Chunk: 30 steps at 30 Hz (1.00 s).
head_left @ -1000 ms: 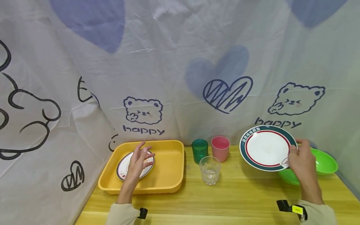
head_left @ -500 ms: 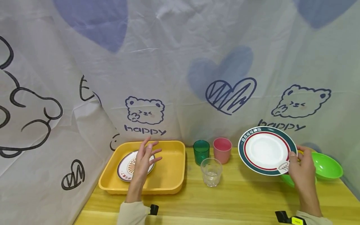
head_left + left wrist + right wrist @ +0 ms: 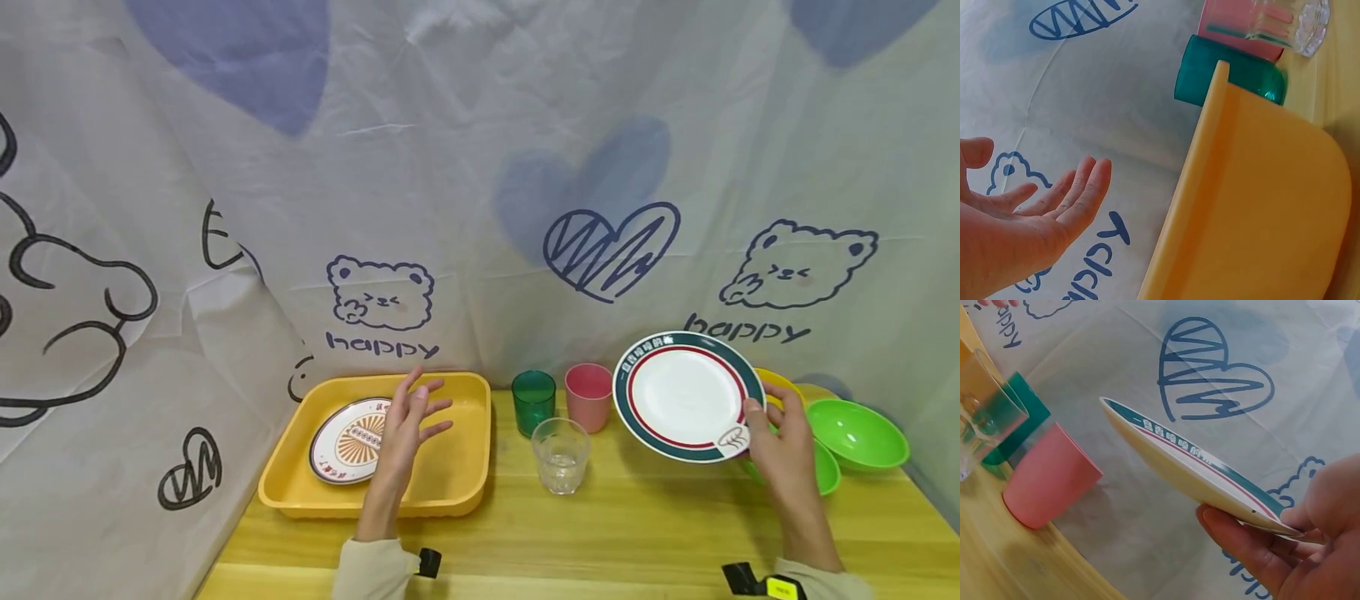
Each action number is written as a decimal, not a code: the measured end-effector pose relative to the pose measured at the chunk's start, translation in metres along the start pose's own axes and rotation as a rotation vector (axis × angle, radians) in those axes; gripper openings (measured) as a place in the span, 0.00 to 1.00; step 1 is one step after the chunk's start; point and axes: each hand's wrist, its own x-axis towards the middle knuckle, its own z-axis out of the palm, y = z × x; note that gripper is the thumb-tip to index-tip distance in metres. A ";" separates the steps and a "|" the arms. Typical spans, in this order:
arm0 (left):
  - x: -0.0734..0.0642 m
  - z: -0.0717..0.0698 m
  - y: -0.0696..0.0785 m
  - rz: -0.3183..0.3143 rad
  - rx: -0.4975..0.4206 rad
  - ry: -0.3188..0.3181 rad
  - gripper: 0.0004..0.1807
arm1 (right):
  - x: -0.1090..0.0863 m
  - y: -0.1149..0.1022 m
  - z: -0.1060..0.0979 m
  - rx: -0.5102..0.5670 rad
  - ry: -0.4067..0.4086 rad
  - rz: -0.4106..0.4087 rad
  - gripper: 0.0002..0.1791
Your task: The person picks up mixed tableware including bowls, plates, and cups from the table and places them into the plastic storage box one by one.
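Head view: the right hand (image 3: 783, 450) grips the white plate (image 3: 686, 396), holding it tilted above the bench (image 3: 615, 533). As the right wrist view shows, its rim stands apart from the pink cup (image 3: 1052, 478), with fingers beneath and thumb on top. Bench surface extends in front of the clear glass (image 3: 561, 457). The left hand (image 3: 403, 429), fingers loosely spread, appears over the raised-walled yellow tray (image 3: 486, 442). The held plate bears a dark green band, white characters and a red inner ring.
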 end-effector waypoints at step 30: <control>-0.010 0.040 -0.009 -0.078 -0.068 -0.221 0.31 | -0.014 -0.009 0.036 0.092 -0.195 -0.087 0.32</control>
